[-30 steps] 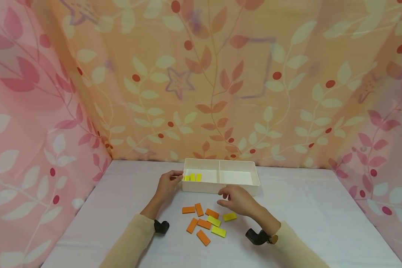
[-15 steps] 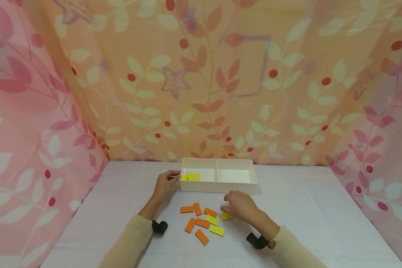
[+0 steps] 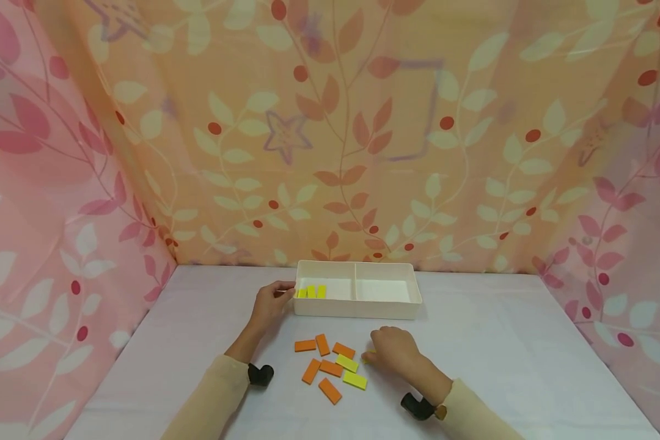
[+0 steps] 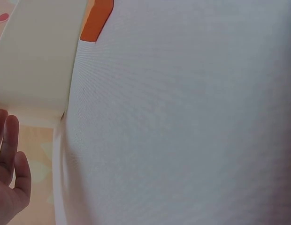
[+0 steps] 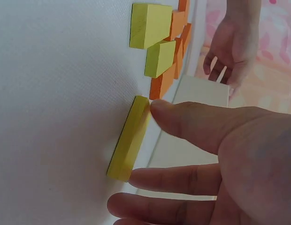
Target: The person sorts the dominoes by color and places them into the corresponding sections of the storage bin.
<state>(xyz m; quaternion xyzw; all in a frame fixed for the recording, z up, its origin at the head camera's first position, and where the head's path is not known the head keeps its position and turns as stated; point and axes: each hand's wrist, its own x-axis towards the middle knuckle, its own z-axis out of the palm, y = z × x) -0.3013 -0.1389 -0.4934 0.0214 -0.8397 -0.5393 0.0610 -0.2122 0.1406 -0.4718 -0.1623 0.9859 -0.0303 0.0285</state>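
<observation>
My right hand (image 3: 394, 348) is down on the table, its thumb and index finger pinching a yellow domino block (image 5: 129, 140) by its two ends. That block lies flat on the cloth; in the head view the hand covers most of it. With fingers fairly straight, my left hand (image 3: 269, 304) touches the left end of a white two-compartment box (image 3: 354, 310). Several yellow blocks (image 3: 311, 292) stand at the front left of the box's left compartment. Two more yellow blocks (image 3: 354, 380) lie on the table among several orange blocks (image 3: 330, 391).
A white cloth (image 3: 473, 330) covers the table. Behind it hangs an orange leaf-patterned curtain (image 3: 242, 183), with pink curtains (image 3: 33, 244) at the sides. The loose blocks lie between my forearms, in front of the box.
My right hand has come down from near the box's front wall onto the yellow domino block and now pinches it. The left hand stays at the box's end.
</observation>
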